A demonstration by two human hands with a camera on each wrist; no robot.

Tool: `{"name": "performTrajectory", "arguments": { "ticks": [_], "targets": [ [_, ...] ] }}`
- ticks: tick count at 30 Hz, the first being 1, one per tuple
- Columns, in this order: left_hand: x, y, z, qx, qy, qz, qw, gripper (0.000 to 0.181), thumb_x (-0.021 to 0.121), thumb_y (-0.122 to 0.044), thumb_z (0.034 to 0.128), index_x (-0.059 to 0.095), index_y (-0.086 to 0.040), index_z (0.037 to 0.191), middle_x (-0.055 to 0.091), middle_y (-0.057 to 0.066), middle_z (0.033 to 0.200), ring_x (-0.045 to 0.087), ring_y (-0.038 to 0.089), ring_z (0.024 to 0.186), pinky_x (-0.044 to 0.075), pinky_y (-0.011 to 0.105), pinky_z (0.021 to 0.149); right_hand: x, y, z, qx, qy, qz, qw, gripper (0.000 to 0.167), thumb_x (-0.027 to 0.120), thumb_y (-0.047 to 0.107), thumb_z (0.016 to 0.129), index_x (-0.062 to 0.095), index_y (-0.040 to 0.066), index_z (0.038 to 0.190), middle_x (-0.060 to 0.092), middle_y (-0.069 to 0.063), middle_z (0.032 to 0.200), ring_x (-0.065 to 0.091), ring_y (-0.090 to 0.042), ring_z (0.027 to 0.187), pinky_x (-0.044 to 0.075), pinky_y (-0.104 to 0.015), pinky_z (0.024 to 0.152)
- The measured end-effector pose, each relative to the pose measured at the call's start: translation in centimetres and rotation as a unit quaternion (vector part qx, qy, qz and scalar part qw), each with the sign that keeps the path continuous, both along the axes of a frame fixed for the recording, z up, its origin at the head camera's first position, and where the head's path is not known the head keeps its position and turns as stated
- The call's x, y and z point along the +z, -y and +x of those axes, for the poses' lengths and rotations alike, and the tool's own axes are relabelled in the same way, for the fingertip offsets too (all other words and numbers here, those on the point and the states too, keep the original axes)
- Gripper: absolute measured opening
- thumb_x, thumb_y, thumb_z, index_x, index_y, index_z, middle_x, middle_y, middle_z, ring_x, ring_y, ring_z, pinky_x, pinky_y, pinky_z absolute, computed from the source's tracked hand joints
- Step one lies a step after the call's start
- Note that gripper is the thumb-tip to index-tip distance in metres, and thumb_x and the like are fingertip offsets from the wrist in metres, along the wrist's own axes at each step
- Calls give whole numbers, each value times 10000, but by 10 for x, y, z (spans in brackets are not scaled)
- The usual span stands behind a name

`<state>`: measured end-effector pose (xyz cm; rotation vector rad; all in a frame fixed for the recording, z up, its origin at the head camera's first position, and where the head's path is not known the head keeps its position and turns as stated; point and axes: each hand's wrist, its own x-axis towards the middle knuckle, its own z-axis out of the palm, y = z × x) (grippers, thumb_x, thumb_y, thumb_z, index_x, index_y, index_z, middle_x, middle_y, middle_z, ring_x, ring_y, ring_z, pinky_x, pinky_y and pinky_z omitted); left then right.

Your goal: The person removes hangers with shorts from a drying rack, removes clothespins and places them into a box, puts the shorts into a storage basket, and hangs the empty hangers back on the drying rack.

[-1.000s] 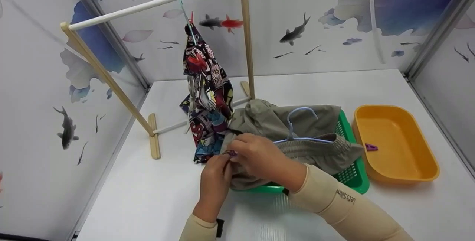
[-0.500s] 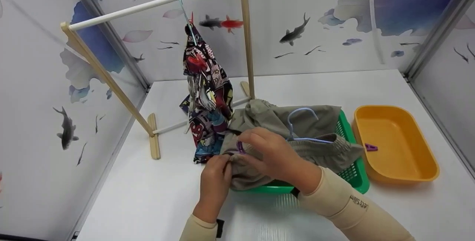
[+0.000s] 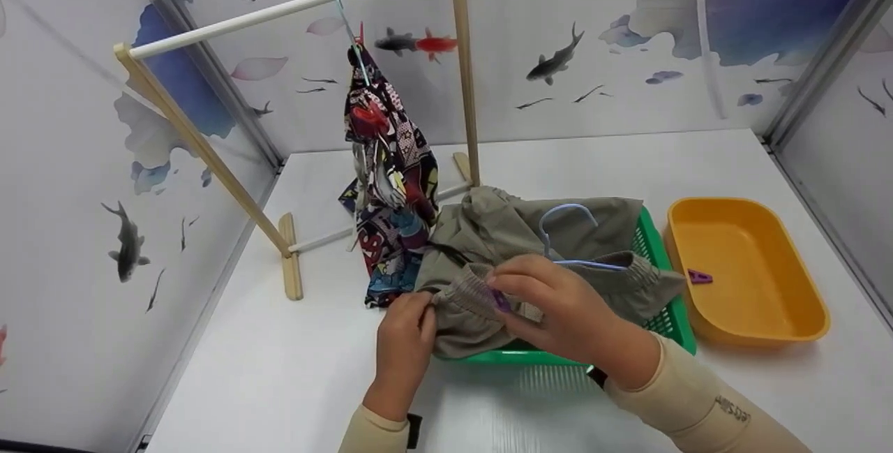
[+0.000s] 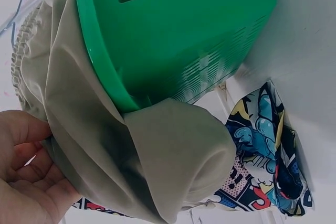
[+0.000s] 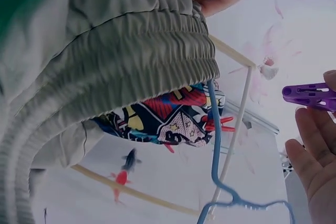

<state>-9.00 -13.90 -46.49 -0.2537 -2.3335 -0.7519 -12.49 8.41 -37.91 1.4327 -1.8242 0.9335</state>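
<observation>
Khaki elastic-waist pants [image 3: 481, 229] lie over the green basket [image 3: 516, 355]. My left hand [image 3: 404, 341] pinches the left end of their waistband, and the left wrist view shows its thumb and fingers [image 4: 31, 166] on the fabric. In my right hand [image 3: 572, 317] is a purple clothespin [image 5: 307, 96], held between thumb and fingers. The right wrist view has the clothespin apart from the waistband [image 5: 131, 56]. A blue hanger [image 5: 215, 140] runs into the waistband; its hook [image 3: 558, 209] points up. My right hand partly hides the waistband and hanger in the head view.
A wooden rack [image 3: 466, 76] with a white rail [image 3: 279, 12] stands at the back left. Comic-print clothing [image 3: 391, 181] hangs there on a light-blue hanger with a red clip. To the right sits a yellow tub [image 3: 753, 264] with another purple clothespin [image 3: 699, 277] in it.
My right hand has drawn away from the left hand, rightward and slightly down, carrying the purple clothespin. More of the waistband now shows. My left hand stays at the waistband's end.
</observation>
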Motion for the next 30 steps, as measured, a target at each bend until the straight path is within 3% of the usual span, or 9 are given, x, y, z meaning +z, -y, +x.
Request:
{"name": "performTrajectory", "arguments": {
  "ticks": [13,23,30],
  "targets": [
    [-2,1,-1,-16,-134,99,9999,120,684,77,816,706,-16,889,664,70,855,635,182,808,560,332,695,-18,-30,11,-84,225,-255,9994,216,617,211,942,656,13,1019,632,-109,1004,611,-209,908,480,-178,931],
    [-5,2,-1,11,-13,89,10000,125,685,68,823,710,-20,909,665,65,868,639,177,818,562,321,706,-27,-58,15,-629,286,-539,9961,275,612,246,944,664,-23,961,632,-139,965,590,-198,893,453,-139,941],
    [-4,2,-1,-15,3,77,10000,115,684,55,832,709,-15,920,667,69,880,643,194,836,563,331,718,-38,-89,8,-1545,720,-830,9819,418,603,364,946,653,-49,975,621,-164,974,575,-117,976,415,-97,950]
  ]
}}
